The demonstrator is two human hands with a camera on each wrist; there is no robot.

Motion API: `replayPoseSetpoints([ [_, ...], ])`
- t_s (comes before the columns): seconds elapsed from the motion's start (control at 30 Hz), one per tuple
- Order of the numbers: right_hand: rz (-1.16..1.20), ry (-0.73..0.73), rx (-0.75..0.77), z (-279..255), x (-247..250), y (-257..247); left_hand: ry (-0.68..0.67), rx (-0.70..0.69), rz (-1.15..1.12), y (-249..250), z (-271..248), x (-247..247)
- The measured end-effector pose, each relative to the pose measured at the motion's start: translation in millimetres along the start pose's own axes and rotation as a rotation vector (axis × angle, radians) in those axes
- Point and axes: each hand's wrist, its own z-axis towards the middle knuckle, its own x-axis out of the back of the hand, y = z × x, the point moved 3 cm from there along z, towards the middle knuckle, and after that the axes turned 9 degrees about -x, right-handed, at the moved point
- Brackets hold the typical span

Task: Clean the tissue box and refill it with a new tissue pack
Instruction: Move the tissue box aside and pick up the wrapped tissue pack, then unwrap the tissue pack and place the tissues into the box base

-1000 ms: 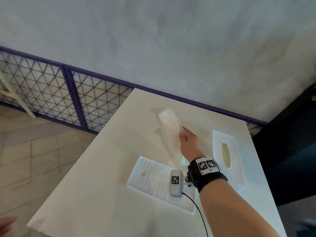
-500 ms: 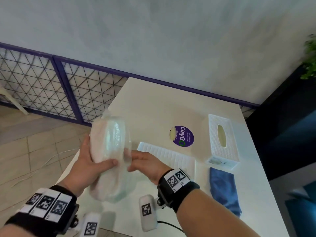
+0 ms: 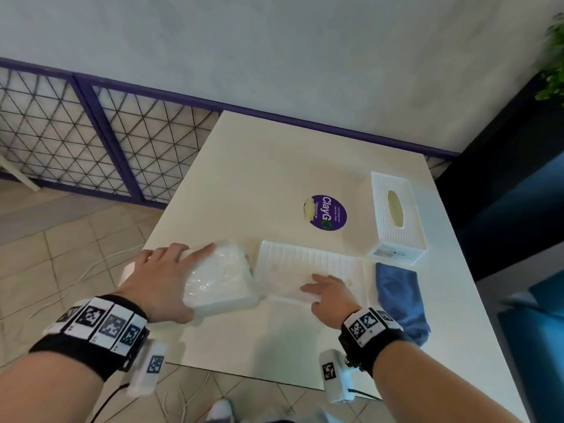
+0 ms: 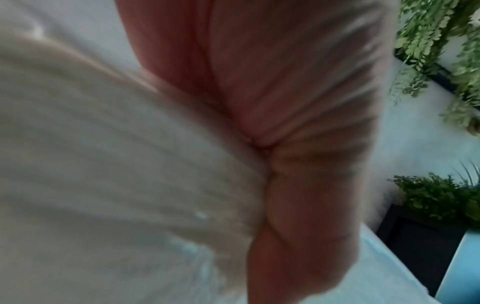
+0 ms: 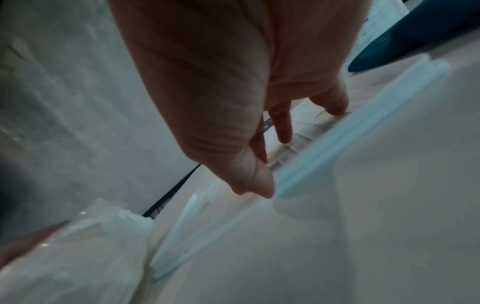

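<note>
The new tissue pack (image 3: 222, 273), wrapped in clear plastic, lies on the white table (image 3: 274, 166) near its left front. My left hand (image 3: 183, 279) holds its left end, fingers over the top and thumb at the near edge; the left wrist view shows only a blurred palm (image 4: 298, 144) against the pack (image 4: 103, 164). The box's ribbed white base plate (image 3: 308, 261) lies flat just right of the pack. My right hand (image 3: 317, 288) rests straight fingers on it, thumb at its rim (image 5: 337, 148). The white tissue box cover (image 3: 396, 218) stands at the right.
A folded blue cloth (image 3: 399, 300) lies in front of the box cover. A round purple sticker (image 3: 326, 212) is on the table's middle. A purple mesh fence (image 3: 91, 141) and tiled floor are to the left, green plants (image 4: 441, 197) at the far right.
The pack was held up in both hands; now it lies on the table under my left hand. My right hand has let go and moved right onto the base plate.
</note>
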Motion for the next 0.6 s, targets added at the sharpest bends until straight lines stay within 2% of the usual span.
replayPoseSetpoints([
  [0.1, 0.045, 0.092, 0.045, -8.6, 9.9, -17.0, -0.044, -0.016, -0.016, -0.6, 0.2, -4.2],
  [0.17, 0.123, 0.152, 0.154, -13.9, 20.9, -46.4, -0.076, -0.017, -0.046, -1.0, -0.9, -8.6],
  [0.33, 0.279, 0.033, 0.317, -11.7, 25.0, -120.9, -0.080, -0.037, -0.048, -1.2, -1.6, -22.0],
  [0.43, 0.128, 0.019, 0.364, -5.4, 15.9, -138.3, -0.050, -0.035, -0.038, -2.3, -1.7, -30.8],
  [0.6, -0.131, 0.020, 0.297, -0.1, 6.0, -143.7, -0.005, -0.015, -0.044, -3.7, -1.1, -40.6],
])
